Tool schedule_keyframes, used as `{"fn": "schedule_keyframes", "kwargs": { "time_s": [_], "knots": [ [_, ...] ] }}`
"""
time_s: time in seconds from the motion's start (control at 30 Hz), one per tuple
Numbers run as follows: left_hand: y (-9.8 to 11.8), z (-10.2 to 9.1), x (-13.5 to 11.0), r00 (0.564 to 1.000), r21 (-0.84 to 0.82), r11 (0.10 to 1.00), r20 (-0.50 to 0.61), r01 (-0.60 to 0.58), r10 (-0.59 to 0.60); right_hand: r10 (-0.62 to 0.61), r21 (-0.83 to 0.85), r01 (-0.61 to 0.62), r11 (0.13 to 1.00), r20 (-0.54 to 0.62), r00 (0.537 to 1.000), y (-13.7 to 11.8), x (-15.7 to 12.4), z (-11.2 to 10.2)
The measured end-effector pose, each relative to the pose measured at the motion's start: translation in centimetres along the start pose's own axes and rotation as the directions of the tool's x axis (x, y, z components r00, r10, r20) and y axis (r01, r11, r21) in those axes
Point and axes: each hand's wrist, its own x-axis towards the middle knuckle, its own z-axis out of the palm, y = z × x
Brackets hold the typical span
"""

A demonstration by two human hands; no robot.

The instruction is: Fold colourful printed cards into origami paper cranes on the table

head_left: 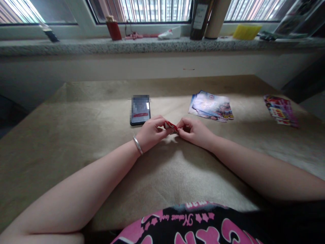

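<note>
A small red and white packet [170, 126] is pinched between both hands just above the beige cloth-covered table [76, 135]. My left hand [151, 132], with a silver bangle on its wrist, grips the packet's left end with curled fingers. My right hand [193, 131] pinches the right end with thumb and forefinger. A dark phone [140, 109] lies flat just beyond my left hand. A fanned stack of picture cards [211, 106] lies beyond my right hand.
A colourful flat wrapper [280, 110] lies at the table's right edge. The stone window sill [142, 44] behind holds a red holder [114, 29], a dark bottle [200, 18], a cardboard tube [215, 18] and a yellow item [246, 31].
</note>
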Motion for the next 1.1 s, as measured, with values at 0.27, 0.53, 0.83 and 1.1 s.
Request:
{"fn": "schedule_keyframes", "kwargs": {
  "time_s": [0.27, 0.53, 0.83, 1.1],
  "knots": [
    [0.10, 0.22, -0.02, 0.998, -0.053, 0.997, -0.005, 0.060, -0.061, -0.022, 0.044, 0.020, 0.999, 0.051, 0.998, -0.19, -0.12, -0.18],
    [0.43, 0.33, -0.08, 0.999, -0.041, 0.999, -0.022, 0.034, -0.035, -0.039, -0.015, 0.039, 0.999, 0.030, 0.999, -0.30, -0.03, 0.25],
    [0.08, 0.51, -0.10, 0.997, -0.080, 0.995, 0.045, 0.066, -0.062, -0.074, 0.048, 0.078, 0.996, -0.074, 0.994, -0.37, 0.02, -0.04],
    [0.09, 0.16, -0.25, 0.999, 0.178, 0.984, -0.030, -0.018, 0.024, -0.040, 0.121, 0.047, 0.992, -0.061, 0.997, -0.04, 0.28, 0.37]
  ]
}}
